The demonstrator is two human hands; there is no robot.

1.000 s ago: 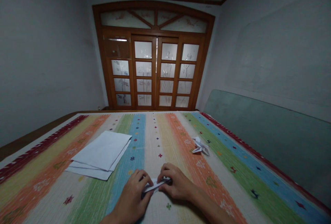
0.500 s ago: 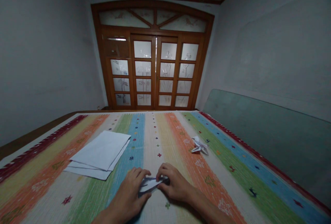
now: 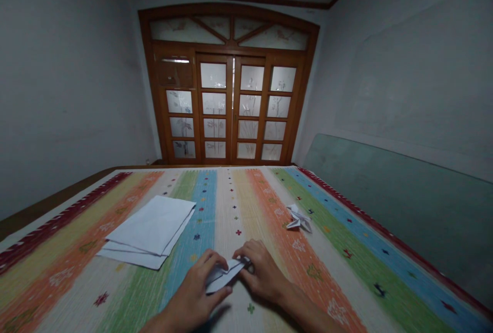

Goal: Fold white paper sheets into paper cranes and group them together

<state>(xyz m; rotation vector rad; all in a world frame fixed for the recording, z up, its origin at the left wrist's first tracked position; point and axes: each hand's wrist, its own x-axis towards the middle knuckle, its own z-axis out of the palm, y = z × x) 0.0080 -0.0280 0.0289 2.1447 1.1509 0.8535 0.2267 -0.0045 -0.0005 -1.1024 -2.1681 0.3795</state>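
Observation:
A small, partly folded white paper (image 3: pixel 224 276) rests low on the striped mat (image 3: pixel 269 210), held between both hands. My left hand (image 3: pixel 196 292) grips its left end with fingers curled over it. My right hand (image 3: pixel 262 271) pinches its right tip with thumb and fingers closed. The paper's pointed flap tilts up toward the right hand.
A stack of white sheets (image 3: pixel 152 230) lies to the left on the mat. A finished folded paper figure (image 3: pixel 298 218) sits to the right. A wooden glazed door (image 3: pixel 231 112) stands at the far end, and a green glass panel (image 3: pixel 393 204) leans along the right wall.
The paper between my hands has been lifted and opened slightly, its flap now tilting up. Both hands stay in nearly the same place.

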